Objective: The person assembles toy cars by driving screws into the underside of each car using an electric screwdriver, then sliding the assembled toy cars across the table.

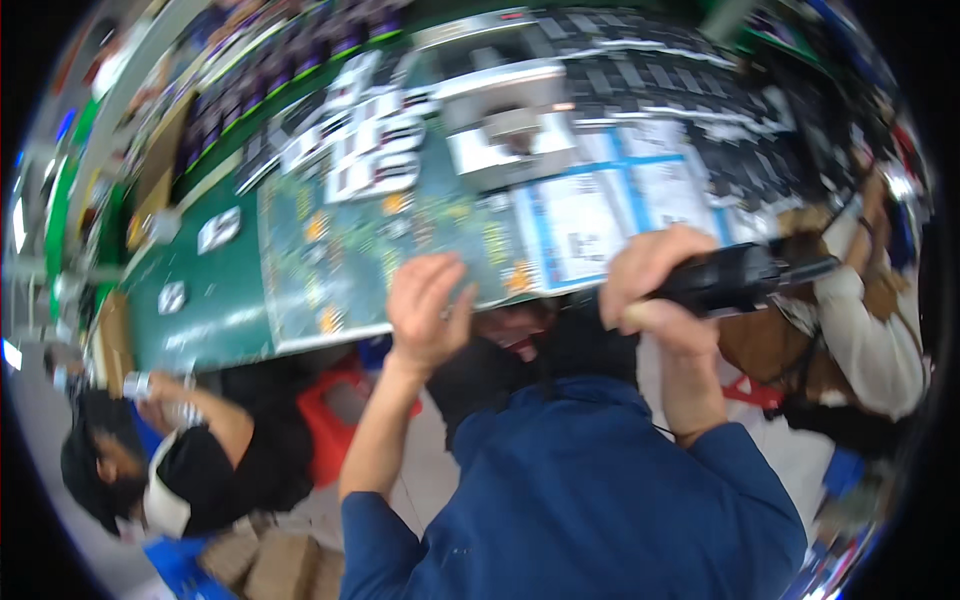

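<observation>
Green tabletop (225, 335) stretches beyond the fingers (422, 282). Those of the right hand (660, 285) wrap around a black cylindrical tool (725, 280), jutting rightward past them; those of the left hand (428, 312) curl half open (blur hides any small hold) near the patterned mat (355, 262).

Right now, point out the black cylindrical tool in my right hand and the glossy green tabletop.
Black cylindrical tool (722, 280): head view, middle of its barrel.
Glossy green tabletop (224, 282): head view, bare left part.
</observation>
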